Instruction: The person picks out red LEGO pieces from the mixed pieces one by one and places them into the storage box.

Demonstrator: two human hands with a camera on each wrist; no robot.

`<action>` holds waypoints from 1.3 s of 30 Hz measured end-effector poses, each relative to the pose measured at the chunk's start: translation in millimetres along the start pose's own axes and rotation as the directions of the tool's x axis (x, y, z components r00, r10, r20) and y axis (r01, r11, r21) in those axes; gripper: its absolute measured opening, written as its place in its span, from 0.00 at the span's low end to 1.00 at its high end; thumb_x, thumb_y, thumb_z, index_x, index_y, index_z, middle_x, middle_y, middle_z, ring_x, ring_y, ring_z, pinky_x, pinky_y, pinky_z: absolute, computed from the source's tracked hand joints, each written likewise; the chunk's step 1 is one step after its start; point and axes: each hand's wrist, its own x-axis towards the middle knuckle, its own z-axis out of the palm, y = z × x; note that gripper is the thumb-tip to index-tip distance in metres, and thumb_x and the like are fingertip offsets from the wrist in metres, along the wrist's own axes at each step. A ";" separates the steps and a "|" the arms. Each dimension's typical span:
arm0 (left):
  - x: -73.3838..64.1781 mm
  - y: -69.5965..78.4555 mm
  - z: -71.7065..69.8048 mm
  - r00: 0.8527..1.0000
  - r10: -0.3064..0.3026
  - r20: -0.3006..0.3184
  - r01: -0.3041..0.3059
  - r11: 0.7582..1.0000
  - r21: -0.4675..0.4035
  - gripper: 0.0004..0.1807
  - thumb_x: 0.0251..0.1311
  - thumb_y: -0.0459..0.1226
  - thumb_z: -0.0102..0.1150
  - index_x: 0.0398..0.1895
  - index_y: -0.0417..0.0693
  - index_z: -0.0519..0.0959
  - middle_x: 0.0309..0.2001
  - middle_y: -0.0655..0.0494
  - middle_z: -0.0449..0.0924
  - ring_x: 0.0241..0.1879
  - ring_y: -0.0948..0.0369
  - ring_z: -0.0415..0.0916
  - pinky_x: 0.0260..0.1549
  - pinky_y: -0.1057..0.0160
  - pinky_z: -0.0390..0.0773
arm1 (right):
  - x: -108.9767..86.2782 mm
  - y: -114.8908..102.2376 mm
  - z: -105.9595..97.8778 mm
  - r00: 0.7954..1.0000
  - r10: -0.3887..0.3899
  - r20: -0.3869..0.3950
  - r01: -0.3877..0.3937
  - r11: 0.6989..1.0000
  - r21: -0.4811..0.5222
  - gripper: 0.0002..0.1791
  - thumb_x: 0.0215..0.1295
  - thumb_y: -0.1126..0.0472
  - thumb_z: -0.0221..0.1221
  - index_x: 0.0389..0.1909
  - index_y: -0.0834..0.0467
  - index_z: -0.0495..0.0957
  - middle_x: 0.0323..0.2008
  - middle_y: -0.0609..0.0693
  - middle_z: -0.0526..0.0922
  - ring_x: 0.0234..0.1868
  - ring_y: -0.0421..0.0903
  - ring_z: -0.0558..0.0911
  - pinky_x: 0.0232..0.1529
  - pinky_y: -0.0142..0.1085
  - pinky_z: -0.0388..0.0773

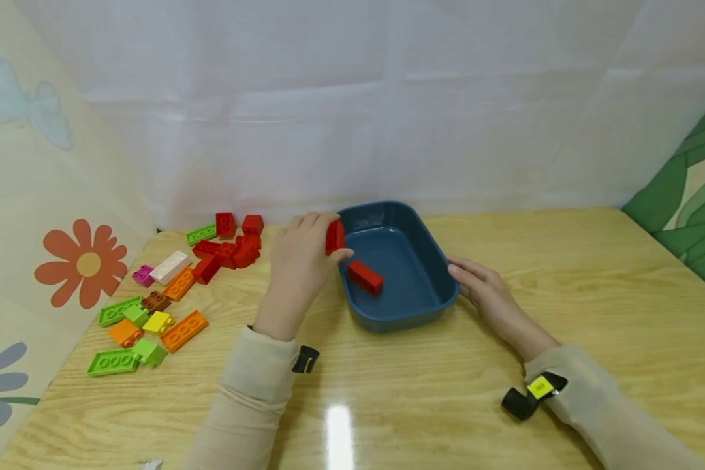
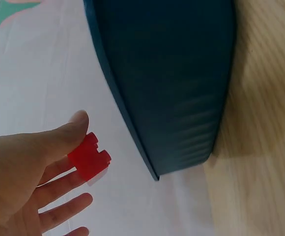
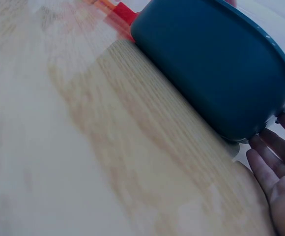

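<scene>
A red toy brick (image 1: pixel 335 237) is pinched between the thumb and fingers of my left hand (image 1: pixel 305 258), at the left rim of a dark blue bin (image 1: pixel 396 321). In the left wrist view the red brick (image 2: pixel 87 156) shows its studs, held apart from the bin's outer wall (image 2: pixel 167 83). Another red brick (image 1: pixel 365 279) lies inside the bin, near its left side. My right hand (image 1: pixel 493 303) touches the bin's right side with extended fingers, as the right wrist view shows too, where the fingertips (image 3: pixel 255 141) meet the bin's lower end (image 3: pixel 216 69).
Several red bricks (image 1: pixel 226 253) lie in a pile left of my left hand. Nearer the left edge are green, orange, yellow, brown, pink and white bricks (image 1: pixel 170 267). White cloth (image 1: pixel 388 117) hangs behind the wooden table (image 1: pixel 423 405), with printed panels at both sides.
</scene>
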 end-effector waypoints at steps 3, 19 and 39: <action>-0.2 8.3 3.0 1.000 0.022 0.014 -0.022 1.000 0.015 0.36 0.56 0.55 0.69 0.66 0.51 0.74 0.61 0.53 0.76 0.60 0.52 0.70 0.54 0.52 0.73 | 0.2 0.8 0.4 1.000 -0.011 0.000 0.011 1.000 0.002 0.33 0.78 0.53 0.49 0.72 0.72 0.57 0.71 0.68 0.60 0.57 0.28 0.74 0.57 0.24 0.71; -5.5 33.3 20.5 0.977 0.189 0.102 -0.198 0.976 0.090 0.34 0.62 0.57 0.62 0.67 0.52 0.72 0.61 0.54 0.76 0.60 0.53 0.70 0.57 0.52 0.72 | 1.9 -0.4 1.1 1.000 -0.010 -0.017 0.010 0.999 0.031 0.33 0.78 0.54 0.49 0.71 0.74 0.56 0.70 0.71 0.58 0.55 0.28 0.75 0.55 0.24 0.73; -16.5 55.3 40.8 0.913 0.361 0.189 -0.384 0.918 0.101 0.33 0.63 0.58 0.61 0.68 0.53 0.73 0.61 0.58 0.77 0.59 0.57 0.73 0.56 0.55 0.74 | 1.1 -0.9 1.0 1.000 0.007 -0.026 -0.007 1.000 0.020 0.32 0.78 0.54 0.49 0.71 0.74 0.58 0.70 0.70 0.60 0.55 0.29 0.75 0.55 0.24 0.72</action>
